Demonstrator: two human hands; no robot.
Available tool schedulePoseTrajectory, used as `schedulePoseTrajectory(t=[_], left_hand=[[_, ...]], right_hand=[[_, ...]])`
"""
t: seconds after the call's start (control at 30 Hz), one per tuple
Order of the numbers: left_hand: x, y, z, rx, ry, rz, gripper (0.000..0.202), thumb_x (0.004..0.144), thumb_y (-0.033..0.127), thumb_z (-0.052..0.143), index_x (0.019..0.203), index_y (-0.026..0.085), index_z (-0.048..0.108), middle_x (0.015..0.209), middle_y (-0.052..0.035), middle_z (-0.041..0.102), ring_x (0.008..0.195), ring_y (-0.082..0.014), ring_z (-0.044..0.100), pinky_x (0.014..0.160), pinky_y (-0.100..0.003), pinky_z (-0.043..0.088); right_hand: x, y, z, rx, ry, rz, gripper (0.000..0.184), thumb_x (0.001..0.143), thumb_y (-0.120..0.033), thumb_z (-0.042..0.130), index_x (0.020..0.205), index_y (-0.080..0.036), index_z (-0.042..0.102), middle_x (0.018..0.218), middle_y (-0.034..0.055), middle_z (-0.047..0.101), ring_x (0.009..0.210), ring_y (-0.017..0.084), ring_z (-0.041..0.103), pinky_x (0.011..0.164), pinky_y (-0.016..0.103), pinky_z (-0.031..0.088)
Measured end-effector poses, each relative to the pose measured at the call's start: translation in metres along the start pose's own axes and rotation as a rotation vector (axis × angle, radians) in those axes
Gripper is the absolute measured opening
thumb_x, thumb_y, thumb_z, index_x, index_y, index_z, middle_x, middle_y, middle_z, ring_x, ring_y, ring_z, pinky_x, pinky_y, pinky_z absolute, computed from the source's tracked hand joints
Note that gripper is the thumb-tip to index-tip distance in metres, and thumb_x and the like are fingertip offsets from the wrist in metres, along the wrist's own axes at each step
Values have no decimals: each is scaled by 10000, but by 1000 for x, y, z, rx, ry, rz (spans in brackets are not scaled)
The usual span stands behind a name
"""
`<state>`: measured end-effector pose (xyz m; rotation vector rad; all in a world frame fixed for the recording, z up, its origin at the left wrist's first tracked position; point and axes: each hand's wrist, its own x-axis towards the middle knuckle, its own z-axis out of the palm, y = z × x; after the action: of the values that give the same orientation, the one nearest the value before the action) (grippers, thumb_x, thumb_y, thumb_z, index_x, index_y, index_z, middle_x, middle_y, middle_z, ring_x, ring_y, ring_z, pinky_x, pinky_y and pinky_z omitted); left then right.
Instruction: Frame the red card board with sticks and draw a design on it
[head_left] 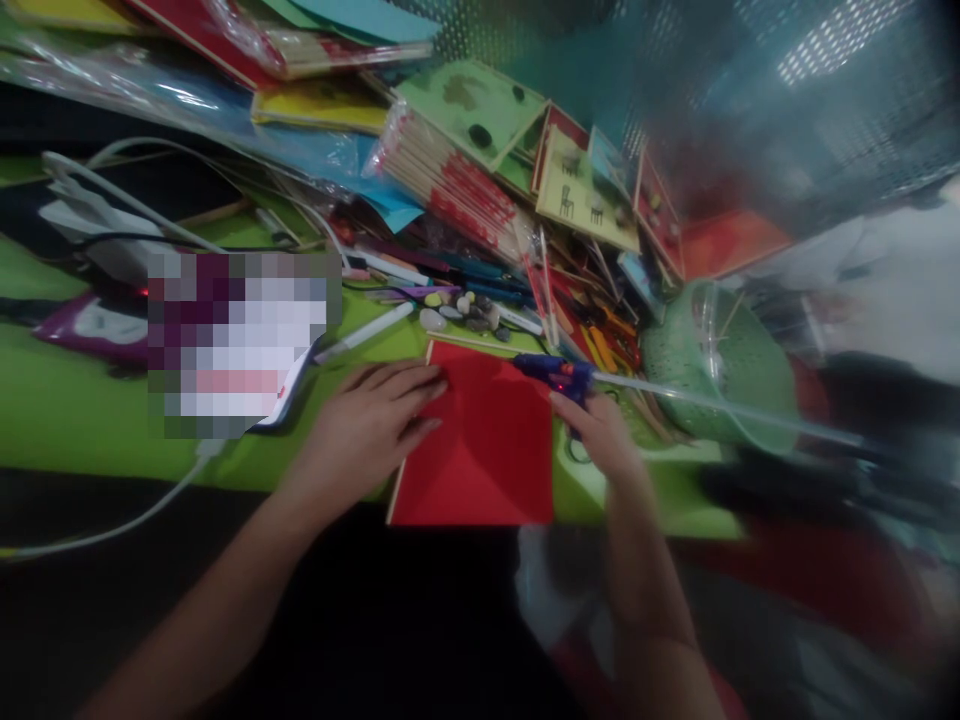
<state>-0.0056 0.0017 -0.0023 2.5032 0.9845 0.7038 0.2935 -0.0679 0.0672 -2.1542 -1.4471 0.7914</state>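
Note:
A red sheet [480, 440] lies flat at the front of the green table, with thin pale strips along its left and top edges. My left hand [382, 405] rests on its left side, fingers stretched out with the tips on the sheet. In my right hand [604, 425] is a blue glue gun [559, 375], its nozzle pointing left over the sheet's upper right corner. A small red light glows on the gun. From its back a long clear glue stick [720, 405] sticks out to the right.
Pebbles [469, 310] and a white marker [367, 332] lie beyond the sheet. A green basket [712, 360] stands at right, near orange-handled tools [600, 345]. Bundled wooden sticks [450, 185] and decorated boards [589, 190] are piled behind. A phone [289, 395] with a white cable sits at left.

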Motion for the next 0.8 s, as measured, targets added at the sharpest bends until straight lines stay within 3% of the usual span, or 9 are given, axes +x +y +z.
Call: schedulePoseTrajectory(t=[0.37,0.8], left_hand=[[0,1,-1,-53,-24,-44,384,1026,332,551,1389,293,671,1494,-41,650,1384,-308,594,1163,-566,446],[-1,-1,0,-9,-27,-27,379,1031,341,563,1390,260,655,1514,-50,632,1377,-310,595,1149,-558,451]], right_hand=[[-11,8,-12,97,30,66,454,842,-646,638,722,-212,578,559,-33,484,536,138,426,524,284,290],[-5,10,-6,38,11,39,444,883,-642,627,793,-209,655,579,-28,542,547,156,466,555,291,330]])
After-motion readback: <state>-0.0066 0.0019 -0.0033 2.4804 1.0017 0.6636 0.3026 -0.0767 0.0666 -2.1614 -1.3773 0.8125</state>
